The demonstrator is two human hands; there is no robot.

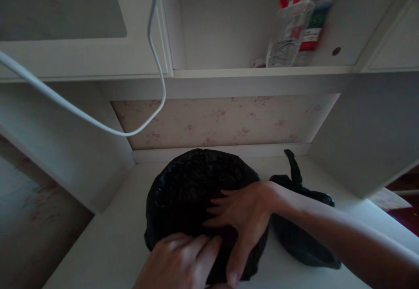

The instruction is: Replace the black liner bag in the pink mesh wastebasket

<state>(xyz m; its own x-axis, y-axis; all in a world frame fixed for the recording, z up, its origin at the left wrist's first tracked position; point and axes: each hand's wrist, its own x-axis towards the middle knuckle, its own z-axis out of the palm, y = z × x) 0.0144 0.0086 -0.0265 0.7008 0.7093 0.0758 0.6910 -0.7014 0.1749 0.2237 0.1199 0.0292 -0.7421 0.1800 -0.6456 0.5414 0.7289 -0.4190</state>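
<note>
A round bin lined with a black plastic bag (206,164) stands on the white surface in front of me, its inside dark. My right hand (248,217) reaches over its right side. The fingers are stretched out and spread into the opening, with the thumb pointing down along the near edge. At the near rim, my left hand (180,260) is closed, its curled fingers gripping the edge of the black bag; the fingertips are partly hidden. Beyond my right forearm lies a tied black plastic bag (304,241) with its knotted end sticking up.
A white cable (114,129) loops down in front of the cabinet at the left. Above the floral back panel (209,121), a shelf (262,73) holds a clear plastic bottle (288,40) and a green-and-red container (314,27). White side panels (356,132) flank the surface.
</note>
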